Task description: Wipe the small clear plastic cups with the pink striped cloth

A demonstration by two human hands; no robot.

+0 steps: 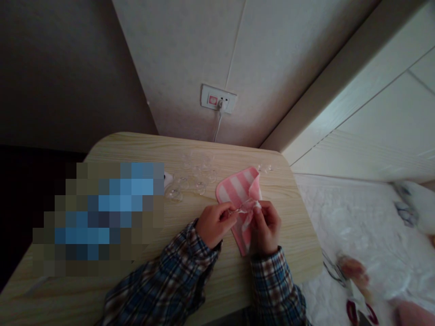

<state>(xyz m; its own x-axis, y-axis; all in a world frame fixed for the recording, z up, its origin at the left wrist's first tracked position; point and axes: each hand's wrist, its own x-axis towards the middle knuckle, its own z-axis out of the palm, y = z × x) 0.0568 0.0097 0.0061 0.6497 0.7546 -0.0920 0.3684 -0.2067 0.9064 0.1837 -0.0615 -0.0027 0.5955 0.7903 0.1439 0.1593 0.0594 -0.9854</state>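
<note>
In front of me, over the table, my left hand is closed in a pinch on one end of a small clear plastic piece. My right hand has thumb and fingers pressed together at its other end, where something whitish shows by the fingertips. The exact kind of the piece cannot be made out. Beneath both hands lies a pink-and-white striped cloth, its upper right corner folded over. Several clear, rounded plastic pieces are spread on the tabletop beyond my left hand.
A few smaller clear bits lie near the back right of the wooden table. A pixelated area covers the left side. A wall socket holds a plugged-in white cord. Red-handled scissors lie on white sheeting at the right.
</note>
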